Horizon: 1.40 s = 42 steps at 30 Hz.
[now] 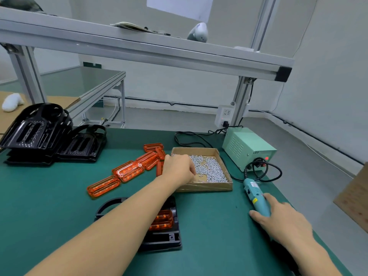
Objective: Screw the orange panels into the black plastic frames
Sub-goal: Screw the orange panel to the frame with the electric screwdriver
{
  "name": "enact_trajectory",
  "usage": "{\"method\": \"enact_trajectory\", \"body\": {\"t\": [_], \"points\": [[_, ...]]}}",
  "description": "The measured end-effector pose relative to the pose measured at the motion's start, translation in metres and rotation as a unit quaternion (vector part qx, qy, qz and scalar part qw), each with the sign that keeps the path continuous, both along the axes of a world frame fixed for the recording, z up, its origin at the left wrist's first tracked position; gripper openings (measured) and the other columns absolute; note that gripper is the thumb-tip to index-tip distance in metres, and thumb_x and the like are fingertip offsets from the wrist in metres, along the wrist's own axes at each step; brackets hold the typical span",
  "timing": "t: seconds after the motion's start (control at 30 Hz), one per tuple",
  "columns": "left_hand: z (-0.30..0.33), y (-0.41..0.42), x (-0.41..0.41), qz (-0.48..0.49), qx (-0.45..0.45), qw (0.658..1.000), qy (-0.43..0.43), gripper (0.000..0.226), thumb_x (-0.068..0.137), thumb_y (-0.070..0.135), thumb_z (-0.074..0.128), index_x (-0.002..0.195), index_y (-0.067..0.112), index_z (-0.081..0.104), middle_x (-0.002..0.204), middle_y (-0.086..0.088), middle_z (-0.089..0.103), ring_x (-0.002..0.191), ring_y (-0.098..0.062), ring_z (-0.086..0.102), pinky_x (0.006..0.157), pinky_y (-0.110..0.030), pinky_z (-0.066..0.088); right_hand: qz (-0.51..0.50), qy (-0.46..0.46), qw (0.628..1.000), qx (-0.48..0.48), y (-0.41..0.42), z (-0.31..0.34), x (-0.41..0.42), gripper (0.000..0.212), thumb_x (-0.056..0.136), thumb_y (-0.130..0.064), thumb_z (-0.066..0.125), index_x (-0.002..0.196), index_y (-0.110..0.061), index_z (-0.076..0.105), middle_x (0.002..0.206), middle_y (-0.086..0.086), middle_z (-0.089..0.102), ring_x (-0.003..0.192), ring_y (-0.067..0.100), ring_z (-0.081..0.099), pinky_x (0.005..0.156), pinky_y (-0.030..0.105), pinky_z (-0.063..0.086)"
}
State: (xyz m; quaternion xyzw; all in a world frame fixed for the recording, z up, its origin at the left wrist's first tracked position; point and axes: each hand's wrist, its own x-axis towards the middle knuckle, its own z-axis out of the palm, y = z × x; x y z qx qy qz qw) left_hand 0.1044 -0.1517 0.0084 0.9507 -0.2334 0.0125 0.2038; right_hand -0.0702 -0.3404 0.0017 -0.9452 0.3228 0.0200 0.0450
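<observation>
A black plastic frame (165, 236) lies on the green table in front of me, with orange panels (162, 219) seated in it; my left forearm crosses over it. Several loose orange panels (127, 170) lie in a row to the left of a cardboard box (205, 187) of small silver screws (211, 168). My left hand (179, 169) reaches into that box with fingers curled down among the screws; what they pinch is hidden. My right hand (282, 218) grips a teal electric screwdriver (256, 196) lying on the table at the right.
Stacks of black frames (39, 132) stand at the far left. A pale green power supply (247, 150) sits behind the screwdriver, its black cable looping on the table. An aluminium shelf rail (151, 50) spans overhead. The table's right edge runs close to my right hand.
</observation>
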Motion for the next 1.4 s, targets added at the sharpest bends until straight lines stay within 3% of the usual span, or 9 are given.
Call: {"method": "enact_trajectory", "body": {"t": [0.17, 0.37, 0.53, 0.73, 0.8, 0.9, 1.03, 1.2, 1.4], "points": [[-0.009, -0.009, 0.006, 0.007, 0.019, 1.000, -0.010, 0.006, 0.085, 0.027, 0.069, 0.084, 0.027, 0.075, 0.090, 0.010, 0.072, 0.095, -0.013, 0.058, 0.099, -0.037, 0.028, 0.002, 0.004, 1.000, 0.000, 0.000, -0.001, -0.001, 0.066, 0.089, -0.070, 0.037, 0.145, -0.040, 0.020, 0.086, -0.006, 0.055, 0.077, 0.018, 0.055, 0.055, 0.026, 0.042], [-0.011, -0.019, 0.010, 0.019, 0.074, 0.996, -0.040, 0.009, 0.084, 0.029, 0.067, 0.085, 0.022, 0.073, 0.084, 0.006, 0.071, 0.089, -0.016, 0.061, 0.098, -0.038, 0.028, 0.012, -0.025, 1.000, 0.009, -0.001, -0.005, -0.001, 0.066, 0.091, -0.067, 0.036, 0.146, -0.037, 0.018, 0.088, -0.005, 0.057, 0.080, 0.018, 0.060, 0.062, 0.026, 0.047], [-0.007, -0.030, 0.008, 0.030, 0.138, 0.986, -0.085, 0.014, 0.085, 0.015, 0.057, 0.075, 0.021, 0.049, 0.090, 0.001, 0.067, 0.081, -0.020, 0.056, 0.089, -0.035, 0.035, 0.018, -0.028, 0.999, 0.012, -0.004, -0.007, 0.000, 0.061, 0.091, -0.065, 0.038, 0.142, -0.034, 0.024, 0.085, -0.006, 0.056, 0.080, 0.018, 0.059, 0.061, 0.026, 0.046], [-0.003, -0.031, 0.007, -0.033, 0.190, 0.979, -0.063, 0.008, 0.091, 0.014, 0.051, 0.087, 0.017, 0.046, 0.104, -0.005, 0.065, 0.097, -0.024, 0.060, 0.077, -0.033, 0.036, 0.022, -0.033, 0.999, 0.022, -0.007, -0.006, 0.001, 0.049, 0.089, -0.060, 0.046, 0.126, -0.027, 0.041, 0.089, -0.006, 0.059, 0.083, 0.019, 0.060, 0.061, 0.028, 0.046], [0.001, -0.028, 0.003, -0.038, 0.163, 0.985, -0.051, 0.006, 0.090, 0.010, 0.049, 0.088, 0.014, 0.053, 0.102, -0.008, 0.066, 0.092, -0.025, 0.061, 0.073, -0.033, 0.039, 0.020, -0.041, 0.998, 0.044, -0.009, -0.005, -0.001, 0.046, 0.089, -0.057, 0.049, 0.123, -0.027, 0.044, 0.089, -0.006, 0.060, 0.083, 0.018, 0.060, 0.064, 0.029, 0.048], [0.010, -0.019, -0.003, -0.029, -0.008, 0.999, 0.021, 0.015, 0.086, 0.007, 0.052, 0.081, 0.005, 0.066, 0.083, -0.011, 0.069, 0.071, -0.016, 0.063, 0.062, -0.026, 0.049, 0.012, -0.078, 0.987, 0.137, -0.015, 0.000, -0.007, 0.040, 0.086, -0.053, 0.059, 0.119, -0.031, 0.050, 0.087, -0.009, 0.060, 0.079, 0.011, 0.059, 0.060, 0.026, 0.044], [0.022, 0.004, -0.022, -0.005, -0.250, 0.964, 0.091, 0.014, 0.080, 0.005, 0.063, 0.071, 0.015, 0.067, 0.074, 0.001, 0.069, 0.058, -0.002, 0.054, 0.051, -0.014, 0.041, 0.004, -0.221, 0.886, 0.408, -0.017, 0.007, -0.014, 0.034, 0.080, -0.035, 0.076, 0.106, -0.016, 0.066, 0.076, -0.006, 0.062, 0.058, 0.009, 0.057, 0.052, 0.021, 0.043], [0.019, 0.045, -0.057, 0.019, -0.472, 0.852, 0.228, 0.023, 0.086, 0.004, 0.063, 0.081, 0.023, 0.077, 0.075, -0.003, 0.067, 0.067, -0.012, 0.053, 0.069, -0.023, 0.047, 0.022, -0.305, 0.704, 0.641, -0.001, 0.013, -0.011, 0.062, 0.052, -0.005, 0.077, 0.112, -0.008, 0.064, 0.062, 0.002, 0.048, 0.047, 0.010, 0.044, 0.040, 0.022, 0.040], [0.022, 0.089, -0.093, 0.019, -0.611, 0.708, 0.354, 0.010, 0.073, 0.006, 0.069, 0.076, 0.010, 0.078, 0.079, -0.010, 0.071, 0.062, -0.009, 0.061, 0.056, -0.018, 0.053, 0.064, -0.427, 0.459, 0.776, 0.030, 0.038, -0.002, 0.031, 0.071, -0.007, 0.061, 0.101, -0.017, 0.061, 0.069, 0.000, 0.051, 0.055, 0.009, 0.050, 0.046, 0.020, 0.048]]}}
